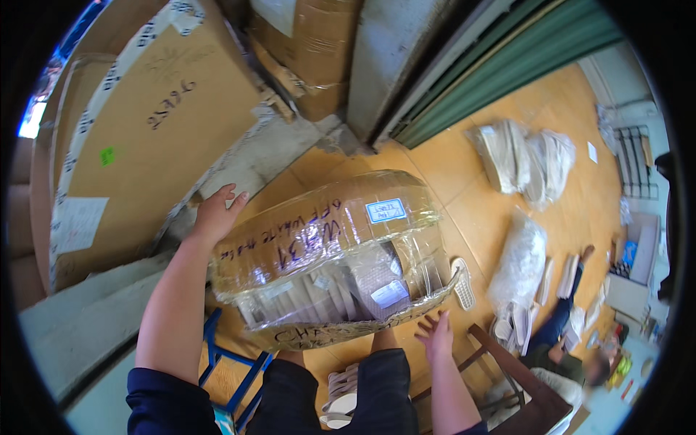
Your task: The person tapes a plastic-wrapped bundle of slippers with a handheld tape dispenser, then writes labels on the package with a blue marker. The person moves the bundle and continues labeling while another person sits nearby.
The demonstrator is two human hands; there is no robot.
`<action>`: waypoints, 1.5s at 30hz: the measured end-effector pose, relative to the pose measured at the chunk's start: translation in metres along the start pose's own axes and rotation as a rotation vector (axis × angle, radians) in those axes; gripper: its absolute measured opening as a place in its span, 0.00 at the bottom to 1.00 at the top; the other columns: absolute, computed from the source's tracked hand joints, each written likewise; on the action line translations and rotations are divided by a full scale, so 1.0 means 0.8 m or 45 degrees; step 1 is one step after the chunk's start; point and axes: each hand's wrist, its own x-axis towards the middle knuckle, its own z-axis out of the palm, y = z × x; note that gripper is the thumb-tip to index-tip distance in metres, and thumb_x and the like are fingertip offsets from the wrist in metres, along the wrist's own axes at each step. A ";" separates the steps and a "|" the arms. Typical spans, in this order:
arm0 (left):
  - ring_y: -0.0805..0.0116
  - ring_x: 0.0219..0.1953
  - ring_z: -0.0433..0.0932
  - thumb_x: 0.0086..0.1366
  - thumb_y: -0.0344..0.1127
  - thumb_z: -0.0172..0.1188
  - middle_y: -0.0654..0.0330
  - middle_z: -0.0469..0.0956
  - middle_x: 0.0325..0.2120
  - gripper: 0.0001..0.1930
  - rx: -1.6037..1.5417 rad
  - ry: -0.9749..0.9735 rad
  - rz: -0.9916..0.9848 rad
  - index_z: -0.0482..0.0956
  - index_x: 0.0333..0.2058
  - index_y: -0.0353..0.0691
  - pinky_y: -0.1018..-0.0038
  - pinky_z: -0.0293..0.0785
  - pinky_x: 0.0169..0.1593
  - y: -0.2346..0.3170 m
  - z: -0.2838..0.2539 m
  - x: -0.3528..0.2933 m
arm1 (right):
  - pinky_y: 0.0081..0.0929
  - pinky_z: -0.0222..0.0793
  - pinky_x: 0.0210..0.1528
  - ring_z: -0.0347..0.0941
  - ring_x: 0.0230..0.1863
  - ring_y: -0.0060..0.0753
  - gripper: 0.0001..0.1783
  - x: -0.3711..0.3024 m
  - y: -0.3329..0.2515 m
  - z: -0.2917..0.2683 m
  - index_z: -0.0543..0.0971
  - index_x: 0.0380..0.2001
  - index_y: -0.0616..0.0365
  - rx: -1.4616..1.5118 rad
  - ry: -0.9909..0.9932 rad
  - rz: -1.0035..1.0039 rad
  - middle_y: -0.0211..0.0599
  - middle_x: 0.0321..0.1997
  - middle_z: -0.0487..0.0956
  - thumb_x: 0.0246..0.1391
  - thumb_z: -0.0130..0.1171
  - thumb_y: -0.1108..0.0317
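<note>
Two hands on one plastic-wrapped cardboard carton (pixel 330 254), resting across the lap in front of the body. Left hand (pixel 216 214) open, palm flat against the carton's far left end. Right hand (pixel 435 335) open, fingers spread, at the near right lower edge, just touching or barely off it; cannot tell which. Long axis running left to right, tilted up toward the right. Left hand farther out, right hand nearer the body. Blue stool frame (pixel 217 359) below left.

Glossy clear plastic wrap over a matt cardboard bundle (pixel 330 257); smooth tan floor (pixel 500 217).
</note>
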 end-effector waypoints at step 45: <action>0.57 0.64 0.68 0.76 0.60 0.41 0.52 0.68 0.64 0.36 -0.278 -0.214 -0.086 0.61 0.69 0.37 0.60 0.59 0.68 0.060 0.203 -0.026 | 0.34 0.70 0.58 0.74 0.57 0.35 0.39 0.135 0.114 -0.250 0.68 0.63 0.70 0.661 -0.097 -0.019 0.44 0.60 0.77 0.70 0.46 0.41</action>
